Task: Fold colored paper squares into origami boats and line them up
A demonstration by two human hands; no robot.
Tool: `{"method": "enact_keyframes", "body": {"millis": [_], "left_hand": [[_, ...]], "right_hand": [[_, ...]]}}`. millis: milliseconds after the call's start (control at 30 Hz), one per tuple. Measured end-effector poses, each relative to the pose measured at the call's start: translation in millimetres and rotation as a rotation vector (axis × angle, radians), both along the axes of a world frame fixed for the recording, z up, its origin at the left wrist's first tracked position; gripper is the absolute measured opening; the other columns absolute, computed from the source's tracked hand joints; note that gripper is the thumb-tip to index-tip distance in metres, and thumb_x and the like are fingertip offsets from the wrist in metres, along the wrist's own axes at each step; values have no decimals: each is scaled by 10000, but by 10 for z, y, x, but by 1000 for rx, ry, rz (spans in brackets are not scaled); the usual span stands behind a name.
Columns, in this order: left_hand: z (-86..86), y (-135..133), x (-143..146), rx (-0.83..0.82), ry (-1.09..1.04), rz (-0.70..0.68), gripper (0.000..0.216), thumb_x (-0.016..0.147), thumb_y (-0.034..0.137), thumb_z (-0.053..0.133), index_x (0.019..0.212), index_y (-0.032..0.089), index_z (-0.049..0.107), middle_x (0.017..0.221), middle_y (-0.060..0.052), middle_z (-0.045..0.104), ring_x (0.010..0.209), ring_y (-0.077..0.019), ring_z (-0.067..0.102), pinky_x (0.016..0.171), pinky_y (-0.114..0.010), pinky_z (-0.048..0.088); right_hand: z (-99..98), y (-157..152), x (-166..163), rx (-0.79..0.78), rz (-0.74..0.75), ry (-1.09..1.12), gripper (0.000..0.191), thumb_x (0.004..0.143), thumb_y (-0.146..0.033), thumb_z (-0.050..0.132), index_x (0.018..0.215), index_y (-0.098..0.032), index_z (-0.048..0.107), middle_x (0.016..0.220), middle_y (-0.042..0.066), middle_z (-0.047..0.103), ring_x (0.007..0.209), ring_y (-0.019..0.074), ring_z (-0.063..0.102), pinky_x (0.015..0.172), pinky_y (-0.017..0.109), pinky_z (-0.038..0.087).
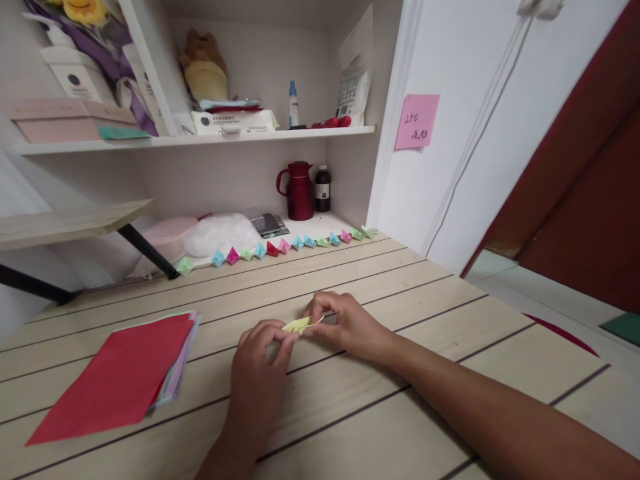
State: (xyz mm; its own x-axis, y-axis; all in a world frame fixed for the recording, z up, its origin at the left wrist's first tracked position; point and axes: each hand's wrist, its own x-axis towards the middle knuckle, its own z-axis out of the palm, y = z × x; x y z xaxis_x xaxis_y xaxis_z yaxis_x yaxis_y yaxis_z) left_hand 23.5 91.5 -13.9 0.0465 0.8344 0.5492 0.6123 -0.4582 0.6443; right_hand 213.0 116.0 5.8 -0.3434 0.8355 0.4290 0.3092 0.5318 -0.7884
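A small folded piece of yellow paper (299, 325) is held between my two hands, low over the striped wooden table (360, 427). My left hand (263, 350) pinches its left end between thumb and fingers. At the opposite end, my right hand (345, 323) grips the paper, fingertips curled around it. Its exact folds are partly covered by my fingers. To the left lies a stack of coloured paper sheets with a red sheet (120, 373) on top. Along the table's back edge runs a row of several small folded paper boats (271, 249) in different colours.
Behind the row, a shelf holds a red thermos jug (300, 192), a dark bottle (323, 189) and a white plastic bag (223, 235). A small wooden stand (75, 223) with black legs occupies the back left. A pink note (417, 121) is stuck to the wall.
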Motion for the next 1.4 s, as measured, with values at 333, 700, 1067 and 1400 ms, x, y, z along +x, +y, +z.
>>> {"method": "enact_keyframes", "body": {"millis": [333, 700, 1067, 1400], "left_hand": [[86, -45, 44, -94, -127, -40, 210, 831, 328, 586, 646, 229, 604, 806, 7, 665, 850, -181, 618, 772, -285, 422], [112, -40, 82, -320, -260, 4, 268, 779, 414, 634, 614, 208, 587, 649, 26, 611, 679, -153, 551, 675, -253, 398], [124, -22, 24, -482, -344, -53, 394, 826, 512, 553, 588, 198, 569, 522, 52, 461, 528, -117, 412, 519, -236, 314], [44, 10, 69, -464, -439, -137, 220, 750, 357, 650, 616, 205, 563, 885, -38, 718, 848, -200, 645, 801, -321, 454]], "right_hand": [[-9, -22, -35, -117, 29, 144, 225, 791, -323, 706, 742, -191, 531, 824, 24, 668, 795, 175, 606, 752, 315, 461], [9, -47, -76, -279, 10, 257, 181, 777, -240, 676, 812, -198, 504, 676, -49, 517, 610, 102, 433, 588, 232, 347], [-49, -7, -89, -348, -16, 260, 215, 753, -283, 695, 787, -198, 500, 593, -78, 423, 522, 78, 344, 490, 207, 267], [-72, 34, -63, -355, -40, 276, 265, 737, -333, 713, 782, -203, 488, 528, -103, 358, 470, 68, 278, 453, 206, 202]]}}
